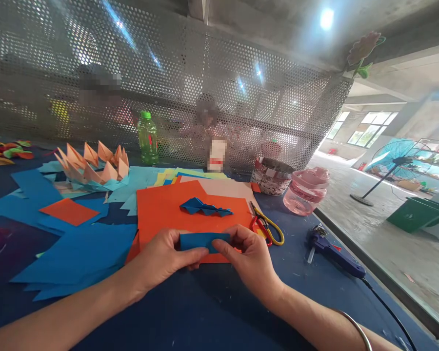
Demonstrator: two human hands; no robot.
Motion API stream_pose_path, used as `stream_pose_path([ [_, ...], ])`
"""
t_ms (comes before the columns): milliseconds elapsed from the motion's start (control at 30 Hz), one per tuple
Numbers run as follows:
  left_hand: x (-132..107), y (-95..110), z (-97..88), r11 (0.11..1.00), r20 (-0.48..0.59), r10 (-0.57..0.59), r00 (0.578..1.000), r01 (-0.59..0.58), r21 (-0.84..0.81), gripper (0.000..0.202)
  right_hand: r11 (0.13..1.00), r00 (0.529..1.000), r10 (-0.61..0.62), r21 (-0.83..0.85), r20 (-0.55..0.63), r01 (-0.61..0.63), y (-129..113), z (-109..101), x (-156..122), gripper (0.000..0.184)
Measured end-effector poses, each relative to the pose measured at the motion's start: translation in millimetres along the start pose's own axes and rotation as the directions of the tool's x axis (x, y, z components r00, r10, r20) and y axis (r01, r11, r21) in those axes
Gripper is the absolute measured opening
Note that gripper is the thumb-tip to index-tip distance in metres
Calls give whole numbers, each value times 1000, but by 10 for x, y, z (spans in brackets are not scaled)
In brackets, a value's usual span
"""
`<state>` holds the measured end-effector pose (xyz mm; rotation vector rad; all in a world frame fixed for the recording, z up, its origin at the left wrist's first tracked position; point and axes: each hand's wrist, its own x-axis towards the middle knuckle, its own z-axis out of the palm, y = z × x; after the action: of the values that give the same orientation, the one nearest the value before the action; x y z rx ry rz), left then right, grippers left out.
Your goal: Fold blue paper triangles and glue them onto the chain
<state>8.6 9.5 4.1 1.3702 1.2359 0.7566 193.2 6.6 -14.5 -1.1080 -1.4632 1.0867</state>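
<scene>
In the head view, a folded blue strip [204, 241] was held over the near part of an orange sheet [168, 214], gripped from both ends. The left hand [163, 258] was partly closed, with the strip's left end pinched between thumb and fingers. The right hand [243, 258] was curled about as far, and the right end was pinched in the same way, so the strip appeared to be kept taut and its folds kept closed. Both forearms were rested toward the blue table [212, 312], which probably steadied the hands. A smaller folded blue piece [205, 207] was laid on the orange sheet just beyond the hands, seemingly kept flat and within easy reach. Scissors [267, 228] were left at the sheet's right edge and a glue gun [332, 253] further right, its cord [388, 307] trailing off the near side, both apparently placed for the right hand. Loose blue paper [73, 253] was spread to the left, and a row of peach paper points [95, 165] stood beyond it, away from the working area. A pink jar [305, 190] was set near the far right.
</scene>
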Motion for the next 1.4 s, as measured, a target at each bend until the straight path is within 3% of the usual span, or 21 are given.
stream_pose_path([
  [233, -31, 10, -10, 994, -90, 25, 996, -16, 104, 32, 984, 986, 34, 166, 163, -62, -66, 21, -19, 24],
  [500, -30, 9, -5, 994, -117, 76, 990, -66, 85, 26, 968, 984, 24, 242, 177, -67, -13, 17, 5, 21],
  [933, 29, -20, -103, 995, -175, 96, 980, -90, 44, 31, 967, 993, 72, 239, 90, -92, -78, -84, 114, 40],
  [1167, 55, -51, -161, 992, -213, 86, 973, -63, 112, 33, 970, 1000, 13, 242, -1, -13, -65, -146, 154, 38],
  [1400, 9, -87, -72, 986, -90, 127, 988, -117, 115, 27, 961, 975, 77, 243, 209, -128, -39, -24, 52, 51],
])
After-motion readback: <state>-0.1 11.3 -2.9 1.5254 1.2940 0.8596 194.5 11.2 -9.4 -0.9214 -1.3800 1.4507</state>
